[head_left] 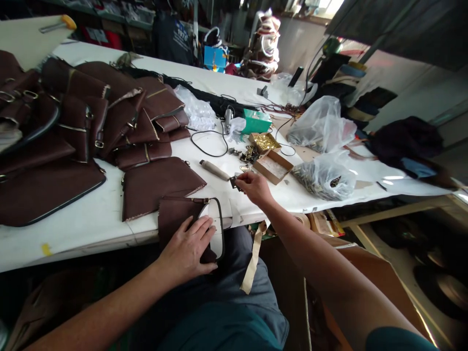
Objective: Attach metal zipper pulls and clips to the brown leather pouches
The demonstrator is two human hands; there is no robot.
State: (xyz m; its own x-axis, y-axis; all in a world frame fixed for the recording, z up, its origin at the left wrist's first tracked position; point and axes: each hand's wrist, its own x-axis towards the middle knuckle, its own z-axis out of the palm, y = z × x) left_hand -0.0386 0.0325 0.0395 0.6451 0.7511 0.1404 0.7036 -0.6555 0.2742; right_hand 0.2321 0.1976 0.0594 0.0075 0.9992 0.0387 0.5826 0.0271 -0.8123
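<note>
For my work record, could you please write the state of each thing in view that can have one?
Left hand: open, resting on brown piece
Right hand: pinching small dark piece
Pale-handled tool: lying unheld
Rear cardboard box: open, holding gold-coloured bits
Front cardboard box: open
Green box: appears open
Front plastic bag: bulging
Rear plastic bag: closure unclear
Leather goods: piled up

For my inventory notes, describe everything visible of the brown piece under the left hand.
The brown piece looks like smooth, dark leather. A pale panel with a rounded corner shows at its right, bordered by dark edging. A narrow brown strap with a small metal-looking fitting runs along the far side. It lies at the front edge of the white table, reaching out over the lap. The left hand rests spread on top, hiding its middle.
</note>
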